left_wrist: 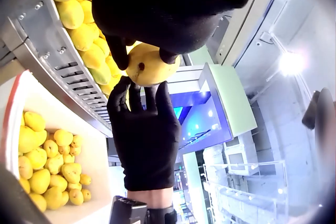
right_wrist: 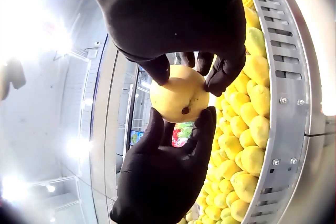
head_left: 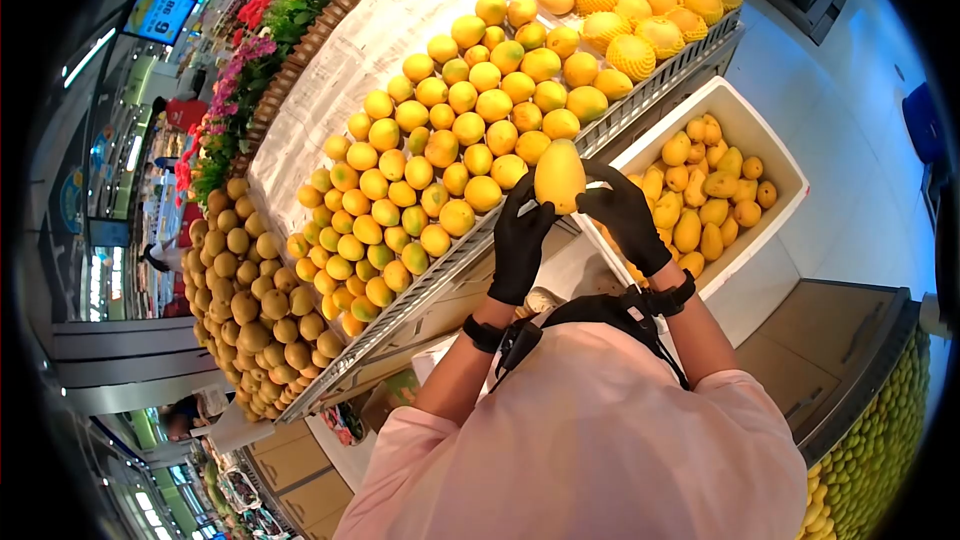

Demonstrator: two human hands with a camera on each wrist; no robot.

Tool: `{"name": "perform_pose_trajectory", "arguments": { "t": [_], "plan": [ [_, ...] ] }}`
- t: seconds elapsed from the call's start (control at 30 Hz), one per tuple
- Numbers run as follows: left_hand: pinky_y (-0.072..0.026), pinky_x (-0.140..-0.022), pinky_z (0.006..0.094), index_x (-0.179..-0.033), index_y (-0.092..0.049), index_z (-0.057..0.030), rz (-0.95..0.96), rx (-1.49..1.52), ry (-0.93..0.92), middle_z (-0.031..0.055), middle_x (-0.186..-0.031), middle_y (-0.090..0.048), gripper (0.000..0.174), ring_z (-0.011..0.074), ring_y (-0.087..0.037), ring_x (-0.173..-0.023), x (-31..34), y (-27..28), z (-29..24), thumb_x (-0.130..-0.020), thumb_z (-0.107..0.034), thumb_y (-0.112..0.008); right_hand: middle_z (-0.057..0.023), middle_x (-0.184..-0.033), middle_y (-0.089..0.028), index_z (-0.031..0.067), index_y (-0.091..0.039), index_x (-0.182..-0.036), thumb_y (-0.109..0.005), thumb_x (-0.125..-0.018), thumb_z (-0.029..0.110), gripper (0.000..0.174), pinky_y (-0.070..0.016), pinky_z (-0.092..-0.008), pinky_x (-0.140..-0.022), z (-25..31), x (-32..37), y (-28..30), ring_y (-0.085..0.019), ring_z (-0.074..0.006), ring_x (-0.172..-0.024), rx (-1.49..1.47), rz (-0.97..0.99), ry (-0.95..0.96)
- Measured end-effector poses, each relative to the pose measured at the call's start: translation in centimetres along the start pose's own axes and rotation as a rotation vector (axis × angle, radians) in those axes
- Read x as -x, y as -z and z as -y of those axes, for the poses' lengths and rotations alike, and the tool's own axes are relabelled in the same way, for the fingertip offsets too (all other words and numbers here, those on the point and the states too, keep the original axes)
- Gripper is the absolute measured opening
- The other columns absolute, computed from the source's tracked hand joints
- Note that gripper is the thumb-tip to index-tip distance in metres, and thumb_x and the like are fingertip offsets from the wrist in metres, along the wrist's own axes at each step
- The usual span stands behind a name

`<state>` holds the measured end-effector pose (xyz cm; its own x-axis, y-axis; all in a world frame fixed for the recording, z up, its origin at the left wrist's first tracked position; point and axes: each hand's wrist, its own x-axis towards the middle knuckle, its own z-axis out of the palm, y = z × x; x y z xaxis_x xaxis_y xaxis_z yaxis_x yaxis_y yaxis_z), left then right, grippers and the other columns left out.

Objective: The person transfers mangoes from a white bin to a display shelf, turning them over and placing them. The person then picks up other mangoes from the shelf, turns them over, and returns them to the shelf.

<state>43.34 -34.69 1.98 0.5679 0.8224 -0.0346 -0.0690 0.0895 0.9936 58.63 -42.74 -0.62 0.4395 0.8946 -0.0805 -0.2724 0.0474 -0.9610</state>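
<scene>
Grip: left hand [head_left: 520,235] and right hand [head_left: 625,215] pinch mango [head_left: 559,175]; sign [head_left: 160,12] perhaps reads 6.

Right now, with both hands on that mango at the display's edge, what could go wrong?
1. The mango is held only at the fingertips of the left hand and right hand; it could slip and fall past the metal rail.
2. Set down carelessly, it might start the sloped pile of mangoes rolling.

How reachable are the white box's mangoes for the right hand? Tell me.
Probably yes: the open white box lies beside the right hand, nothing between, though its fingers hold a mango with the left hand.
</scene>
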Motion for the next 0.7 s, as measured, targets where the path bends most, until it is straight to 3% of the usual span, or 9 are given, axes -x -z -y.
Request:
{"name": "perform_pose_trajectory", "arguments": {
  "t": [0.13, 0.23, 0.33, 0.57, 0.7],
  "plan": [
    [-0.0545, -0.084, 0.0317, -0.134, -0.043, -0.0007, 0.004, -0.03, 0.005, 0.0131, -0.121, -0.054, 0.047, 0.0206, -0.061, -0.103, -0.6, 0.5, 0.4, -0.092, -0.01, -0.061, -0.004, -0.099, -0.058, 0.0063, -0.055, -0.127, -0.074, -0.079, 0.01, 0.052, -0.0489, -0.0215, -0.072, 0.1, -0.3, -0.7, -0.057, -0.0081, -0.078, 0.219, -0.055, 0.098],
    [-0.0561, -0.081, 0.0323, -0.135, -0.041, -0.0023, -0.032, -0.045, 0.078, 0.0148, -0.116, -0.056, 0.047, 0.0219, -0.062, -0.099, -0.8, 0.7, 0.3, -0.093, -0.011, -0.06, -0.0035, -0.101, -0.059, 0.0068, -0.055, -0.126, -0.074, -0.078, 0.008, 0.052, -0.0495, -0.023, -0.071, 0.4, 0.1, -1.7, -0.057, -0.008, -0.077, -0.036, -0.048, 0.078],
    [-0.057, -0.078, 0.0326, -0.135, -0.038, -0.0053, -0.047, 0.056, 0.14, 0.0164, -0.112, -0.057, 0.047, 0.0231, -0.064, -0.096, -1.0, 0.6, -0.5, -0.093, -0.011, -0.059, -0.0043, -0.107, -0.058, 0.0073, -0.055, -0.127, -0.074, -0.078, 0.007, 0.052, -0.0506, -0.0251, -0.074, 0.2, 0.1, -1.4, -0.059, -0.01, -0.081, 0.126, -0.041, 0.1],
    [-0.0559, -0.082, 0.0343, -0.132, -0.036, -0.0077, 0.04, 0.146, 0.179, 0.0171, -0.114, -0.057, 0.046, 0.0242, -0.063, -0.099, -1.4, 1.4, -0.6, -0.093, -0.01, -0.059, -0.0114, -0.109, -0.062, 0.0062, -0.061, -0.119, -0.072, -0.078, 0.002, 0.043, -0.0513, -0.0295, -0.08, 1.0, 1.0, -2.5, -0.063, -0.022, -0.092, 0.41, -0.17, 0.337],
    [-0.0548, -0.085, 0.0343, -0.132, -0.035, -0.0042, 0.011, -0.017, 0.08, 0.0177, -0.119, -0.054, 0.048, 0.0255, -0.061, -0.104, -1.3, 1.5, 0.2, -0.092, -0.011, -0.061, -0.0146, -0.109, -0.063, 0.0051, -0.063, -0.113, -0.07, -0.078, 0.0, 0.036, -0.0514, -0.0312, -0.081, 0.9, 1.6, -3.3, -0.064, -0.0279, -0.097, 0.589, -0.201, 0.514]
  ]
}}
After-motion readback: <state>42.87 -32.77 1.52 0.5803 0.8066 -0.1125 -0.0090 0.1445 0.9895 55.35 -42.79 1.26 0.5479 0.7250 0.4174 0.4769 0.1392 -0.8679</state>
